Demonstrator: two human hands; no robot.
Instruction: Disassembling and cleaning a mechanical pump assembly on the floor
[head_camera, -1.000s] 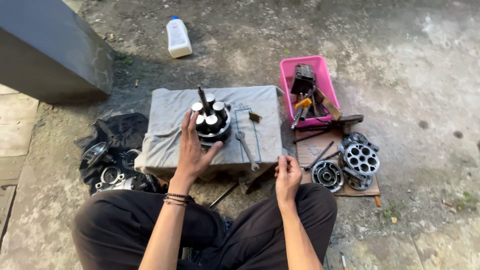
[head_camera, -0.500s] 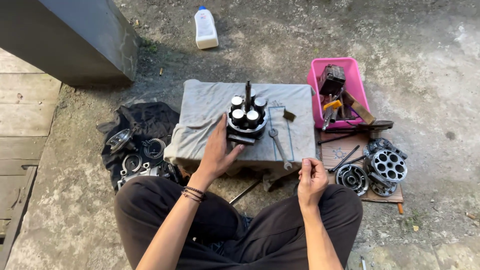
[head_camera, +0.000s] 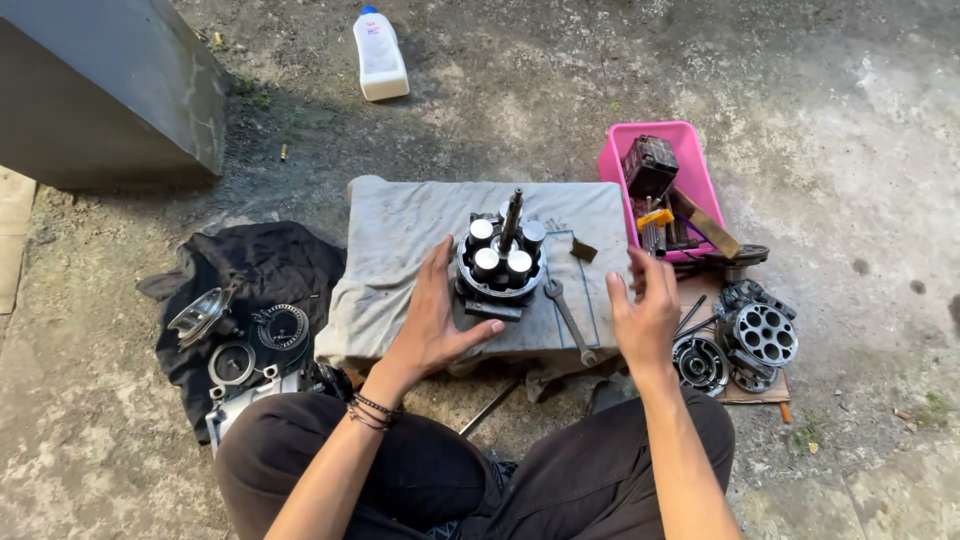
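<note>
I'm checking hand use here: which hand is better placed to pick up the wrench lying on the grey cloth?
Probably the right hand: it hovers open just beside the wrench. The left hand rests against the round metal assembly.

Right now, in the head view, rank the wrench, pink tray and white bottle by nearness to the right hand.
From the right hand:
1. Wrench, just left, on the grey cloth.
2. Pink tray, beyond it, slightly right.
3. White bottle, far across, top left.

We see one package: a white plastic bottle (head_camera: 379, 55) with a blue cap and a small coloured label, lying on bare ground well beyond the cloth-covered block (head_camera: 400, 240).
</note>
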